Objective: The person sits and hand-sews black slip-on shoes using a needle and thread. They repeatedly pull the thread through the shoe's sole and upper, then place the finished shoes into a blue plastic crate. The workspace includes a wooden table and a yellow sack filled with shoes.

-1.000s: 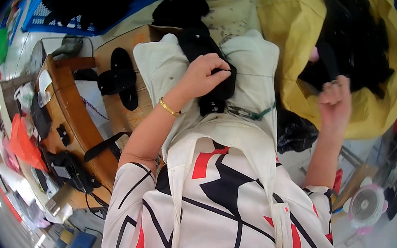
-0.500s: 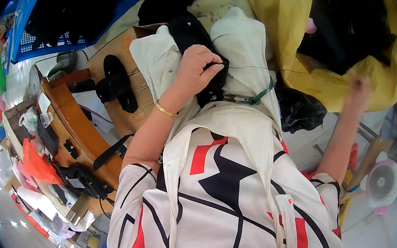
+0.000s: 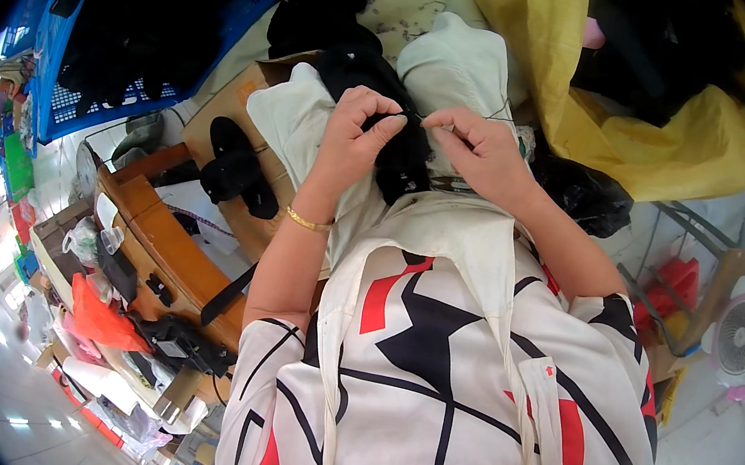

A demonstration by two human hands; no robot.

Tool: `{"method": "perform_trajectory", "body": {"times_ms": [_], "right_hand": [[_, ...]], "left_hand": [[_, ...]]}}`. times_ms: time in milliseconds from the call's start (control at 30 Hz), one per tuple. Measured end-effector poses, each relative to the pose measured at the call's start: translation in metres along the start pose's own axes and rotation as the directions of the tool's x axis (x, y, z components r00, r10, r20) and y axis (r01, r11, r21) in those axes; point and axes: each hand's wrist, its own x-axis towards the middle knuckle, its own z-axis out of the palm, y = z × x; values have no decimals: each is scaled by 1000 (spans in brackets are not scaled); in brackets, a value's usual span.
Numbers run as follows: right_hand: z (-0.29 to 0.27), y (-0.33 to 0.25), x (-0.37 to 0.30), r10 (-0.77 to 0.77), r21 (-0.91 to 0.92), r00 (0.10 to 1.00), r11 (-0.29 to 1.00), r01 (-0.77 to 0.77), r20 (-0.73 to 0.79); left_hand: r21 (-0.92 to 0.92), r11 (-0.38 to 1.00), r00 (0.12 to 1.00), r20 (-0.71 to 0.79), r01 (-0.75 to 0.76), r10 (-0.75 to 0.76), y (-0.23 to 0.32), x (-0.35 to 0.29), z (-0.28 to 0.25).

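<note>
A long black cloth piece (image 3: 355,68) with a small pale mark lies over my lap, between the white-covered knees. My left hand (image 3: 357,142) is closed on this cloth, thumb and forefinger pinched near its right edge. Close beside it, my right hand (image 3: 484,158) is closed in a pinch, its fingertips almost meeting the left ones. A fine dark thread (image 3: 500,116) shows by the right hand's fingers. Whether a needle is in that pinch is too small to tell. The white apron (image 3: 449,219) spreads under both wrists.
A blue crate (image 3: 63,102) of dark items stands at far left. A yellow sack (image 3: 726,155) holding black items is at far right, near a black plastic bag (image 3: 586,194). Black pieces (image 3: 235,174) lie on cardboard, beside a wooden table (image 3: 157,248). A fan (image 3: 741,338) stands right.
My right hand has come back from the far right, beside the yellow sack, to my left hand. The thread that stretched rightward from the cloth is now slack. My left hand keeps its grip.
</note>
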Motion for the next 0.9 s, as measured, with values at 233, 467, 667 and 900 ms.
{"method": "perform_trajectory", "body": {"times_ms": [233,467,667,900], "right_hand": [[3,0,2,-12,28,999,1000,11,30],[2,1,3,-37,-1,999,999,37,33],[1,3,3,-49,-19,998,999,50,36],[-1,-1,5,-69,-79,996,994,74,63]], "left_hand": [[-5,1000,1000,-26,6,-6,1,-3,1],[-12,1000,999,-32,21,-21,2,-3,2],[-1,1000,999,-45,-27,27,0,-4,3],[220,967,981,-113,-129,157,10,-6,5]]}}
